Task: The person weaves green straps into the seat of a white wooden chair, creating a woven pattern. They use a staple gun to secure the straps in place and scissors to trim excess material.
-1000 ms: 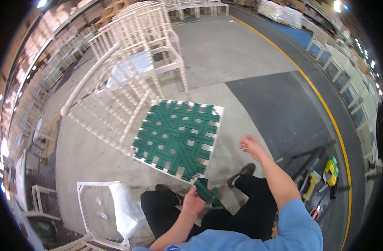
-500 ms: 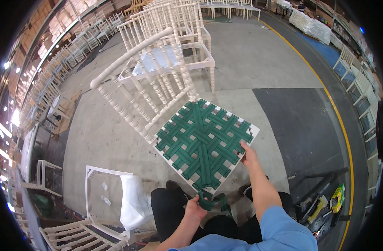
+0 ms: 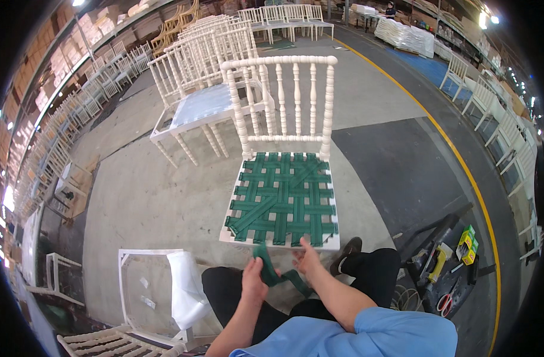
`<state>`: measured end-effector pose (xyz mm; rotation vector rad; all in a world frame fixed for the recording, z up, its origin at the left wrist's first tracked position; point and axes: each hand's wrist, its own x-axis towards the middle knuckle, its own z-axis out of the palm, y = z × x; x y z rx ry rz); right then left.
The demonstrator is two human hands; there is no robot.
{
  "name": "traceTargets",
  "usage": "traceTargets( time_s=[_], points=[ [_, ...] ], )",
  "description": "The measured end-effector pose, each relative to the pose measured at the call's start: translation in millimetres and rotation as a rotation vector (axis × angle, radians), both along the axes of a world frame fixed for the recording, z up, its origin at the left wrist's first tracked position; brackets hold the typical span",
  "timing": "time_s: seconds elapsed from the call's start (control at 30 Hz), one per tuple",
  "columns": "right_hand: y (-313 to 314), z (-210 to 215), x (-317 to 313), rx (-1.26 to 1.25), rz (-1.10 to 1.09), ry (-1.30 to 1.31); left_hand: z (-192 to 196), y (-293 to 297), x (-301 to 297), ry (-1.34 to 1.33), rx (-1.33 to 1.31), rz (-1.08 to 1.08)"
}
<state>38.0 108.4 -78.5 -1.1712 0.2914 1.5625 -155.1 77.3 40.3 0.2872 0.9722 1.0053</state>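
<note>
A cream wooden chair (image 3: 310,60) with turned spindles stands upright before me, its back on the far side. Dark green webbing (image 3: 280,208) is woven across its seat frame, with a diagonal strap over the weave. My left hand (image 3: 255,282) is closed on the loose webbing strap (image 3: 268,271) just below the seat's front edge. The strap's tail hangs in a loop toward my lap. My right hand (image 3: 308,260) is beside the front rail, right of the strap, with its fingers apart and nothing visible in them.
Behind stands another cream chair with a pale blue seat panel (image 3: 205,106). A white chair frame draped with white cloth (image 3: 187,291) lies at lower left. At right, a dark stand holds red-handled scissors (image 3: 444,303), a yellow-handled tool (image 3: 441,262) and a green-yellow box (image 3: 468,244).
The chair has turned, so its back now faces me squarely. My right hand has left the seat's right edge for the front rail. My left hand still holds the strap, now raised.
</note>
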Motion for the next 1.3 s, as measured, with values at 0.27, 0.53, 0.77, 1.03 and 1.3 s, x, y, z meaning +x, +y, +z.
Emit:
traceTargets(
  time_s=[0.27,0.53,0.77,1.03,1.3],
  points=[
    [-104.9,27.6,9.0,0.188,0.792,0.161,11.6,-86.4,9.1,-0.245,-0.117,-0.265],
    [-60.3,46.3,82.9,0.063,0.362,-0.982,55.7,-76.0,40.0,-0.222,-0.057,-0.325],
    [-58.3,12.8,80.9,0.058,0.172,-0.733,90.1,-79.1,69.9,-0.262,-0.042,-0.493],
    [-84.8,76.8,103.7,-0.232,0.41,-1.568,143.2,-46.8,76.3,-0.3,0.0,-0.395],
    [-113.3,151.5,116.6,0.724,0.552,-0.345,158.2,9.0,114.8,-0.263,0.282,-0.331]
  ],
)
